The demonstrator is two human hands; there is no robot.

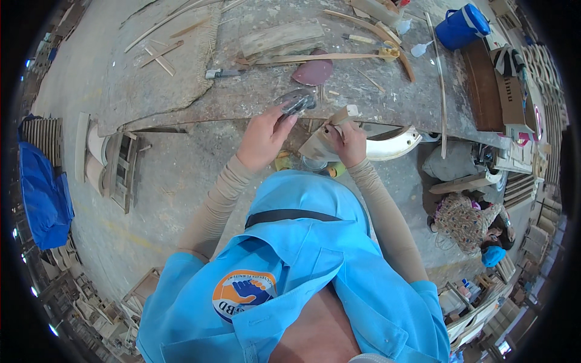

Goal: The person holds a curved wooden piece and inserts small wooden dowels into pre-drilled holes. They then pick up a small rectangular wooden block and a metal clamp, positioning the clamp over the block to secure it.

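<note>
My left hand (266,139) is closed around a dark grey hand tool (296,103), partly blurred, held above the front edge of the worktable; its exact kind does not show. My right hand (349,144) grips a pale wooden furniture part (316,144) with dark holes, just in front of the table edge. The square end of this part (349,112) rises beside my fingers. A curved whitish wooden piece (396,145) extends to the right from behind my right hand; I cannot tell whether the two are joined. The tool and the wood are apart.
On the worktable (254,100) lie a maroon sanding sheet (313,69), a wooden block (281,39), thin strips and a small tool (223,73). A blue jug (463,27) and a cardboard box (514,91) stand right. Another person (466,224) crouches at right.
</note>
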